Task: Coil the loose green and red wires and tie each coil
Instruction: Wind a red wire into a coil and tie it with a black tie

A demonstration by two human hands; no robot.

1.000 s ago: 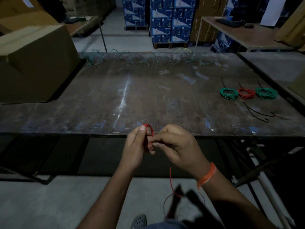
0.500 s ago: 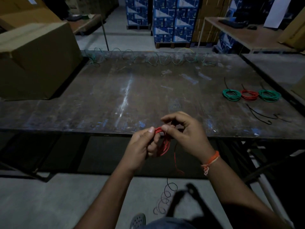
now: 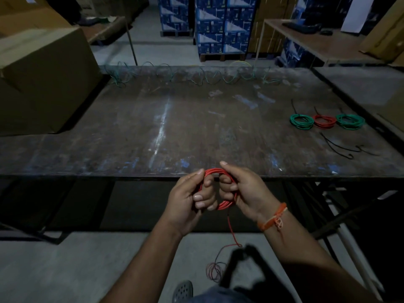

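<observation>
A red wire coil (image 3: 225,205) hangs in front of the table's near edge, held between both hands. My left hand (image 3: 188,199) grips its left side, fingers curled through the loop. My right hand (image 3: 244,192) grips its right side, thumb on top. A loose red tail (image 3: 230,230) drops from the coil to curls on the floor. Three finished coils lie at the table's right: green (image 3: 301,121), red (image 3: 324,121), green (image 3: 350,121). A long loose green wire (image 3: 196,74) loops along the table's far edge.
The dark worn table (image 3: 175,127) fills the middle. Black ties (image 3: 341,147) lie near the finished coils. A large cardboard box (image 3: 41,82) stands at the left. Blue stacked boxes (image 3: 218,25) and a second table (image 3: 317,40) stand behind.
The red coil has grown from a small bunch into a wide loop. My hands have spread apart on it, and the tail on the floor has shortened.
</observation>
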